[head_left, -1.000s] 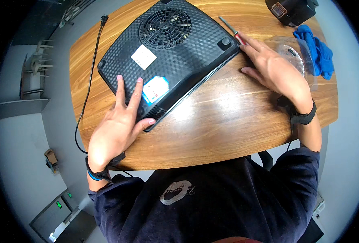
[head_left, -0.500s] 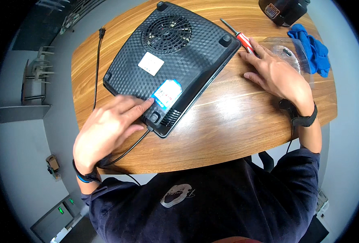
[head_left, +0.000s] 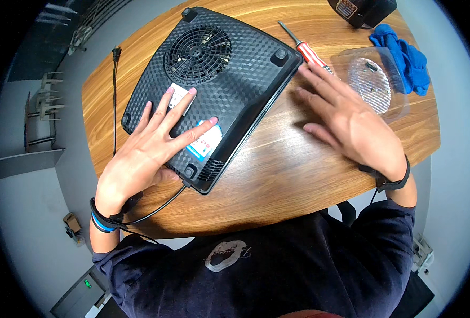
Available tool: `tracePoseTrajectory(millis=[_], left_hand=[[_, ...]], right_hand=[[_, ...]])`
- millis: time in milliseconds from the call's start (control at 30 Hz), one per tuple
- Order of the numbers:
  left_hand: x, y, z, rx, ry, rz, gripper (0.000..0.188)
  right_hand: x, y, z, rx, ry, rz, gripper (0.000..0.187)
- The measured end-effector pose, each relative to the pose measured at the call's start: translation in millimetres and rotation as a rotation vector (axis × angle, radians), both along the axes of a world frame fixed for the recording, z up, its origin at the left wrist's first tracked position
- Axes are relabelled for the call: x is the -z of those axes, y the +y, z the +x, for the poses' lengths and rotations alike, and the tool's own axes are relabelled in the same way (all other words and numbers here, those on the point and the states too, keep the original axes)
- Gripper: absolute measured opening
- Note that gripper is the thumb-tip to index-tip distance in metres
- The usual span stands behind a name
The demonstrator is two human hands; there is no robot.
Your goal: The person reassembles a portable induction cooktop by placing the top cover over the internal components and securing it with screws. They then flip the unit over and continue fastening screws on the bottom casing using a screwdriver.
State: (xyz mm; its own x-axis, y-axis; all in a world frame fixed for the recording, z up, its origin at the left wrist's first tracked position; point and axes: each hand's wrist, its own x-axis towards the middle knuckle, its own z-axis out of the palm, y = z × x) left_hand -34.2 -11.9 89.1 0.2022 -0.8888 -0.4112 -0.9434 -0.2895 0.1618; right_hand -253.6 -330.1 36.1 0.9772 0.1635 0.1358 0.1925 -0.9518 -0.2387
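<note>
An induction cooker (head_left: 245,69) lies upside down on the wooden table, its black textured base, round fan grille and rubber feet facing up. My left hand (head_left: 145,135) rests on the base with fingers spread, partly covering a white label and a blue-and-white sticker (head_left: 211,140). The thumb is by the corner where the power cord (head_left: 163,208) leaves the housing. My right hand (head_left: 349,116) is open and holds nothing, just right of the cooker's edge. Beyond its fingertips lies a screwdriver (head_left: 310,54) with a red-and-white handle.
A clear plastic tray (head_left: 398,110) with a few small dark parts sits at the right. Next to it is a crumpled blue cloth (head_left: 407,63). A black object (head_left: 365,13) stands at the far right edge, and the cord's plug (head_left: 117,53) lies far left.
My left hand has spread out and moved up onto the base. My right hand has come away from the screwdriver, toward me. The cooker appears slightly lower left as the view shifts.
</note>
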Motion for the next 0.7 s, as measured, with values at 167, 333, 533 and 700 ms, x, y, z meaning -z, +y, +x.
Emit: tracePoseTrajectory(millis=[167, 333, 533, 700], left_hand=[[3.6, 9.3, 13.5, -0.102, 0.021, -0.018, 0.151], [13.4, 41.0, 38.6, -0.24, -0.08, -0.049, 0.145], [7.8, 48.2, 40.5, -0.304, 0.053, -0.048, 0.148], [5.8, 51.6, 29.4, -0.335, -0.019, 0.013, 0.143]], right_hand=[[15.4, 13.9, 9.9, -0.034, 0.091, 0.093, 0.062], [13.0, 19.9, 17.0, -0.02, 0.148, 0.099, 0.068], [20.1, 14.6, 40.6, 0.028, 0.218, 0.161, 0.074], [42.6, 2.0, 80.6, 0.005, 0.169, 0.096, 0.089]])
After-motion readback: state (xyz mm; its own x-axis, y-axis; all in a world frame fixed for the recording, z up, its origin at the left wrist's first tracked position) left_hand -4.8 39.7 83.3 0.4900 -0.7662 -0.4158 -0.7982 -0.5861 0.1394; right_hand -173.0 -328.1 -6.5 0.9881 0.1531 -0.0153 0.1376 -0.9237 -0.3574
